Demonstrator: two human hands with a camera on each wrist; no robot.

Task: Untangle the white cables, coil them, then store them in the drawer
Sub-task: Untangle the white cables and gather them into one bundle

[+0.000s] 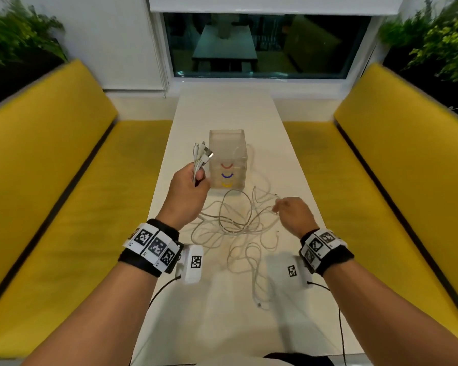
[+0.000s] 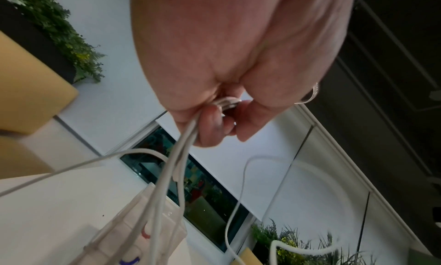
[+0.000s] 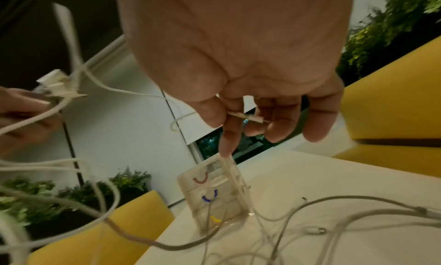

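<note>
Left hand [image 1: 187,186]: grip wrapped round a bunch of thin white cables [image 1: 237,225] just below their plug ends [image 1: 203,152], which stand up beside the clear plastic three-drawer box [image 1: 227,160]. The box stands upright on the long white counter [image 1: 222,320], its drawer fronts bearing red, blue and yellow curved handles. Right hand [image 1: 294,214]: grip narrow, thumb and forefinger pinching a single cable end, remaining fingers loosely bent. The cable lengths lie in a loose tangle on the counter between the hands and in front of the box. Yellow upholstered benches [image 1: 64,207] flank the counter.
</note>
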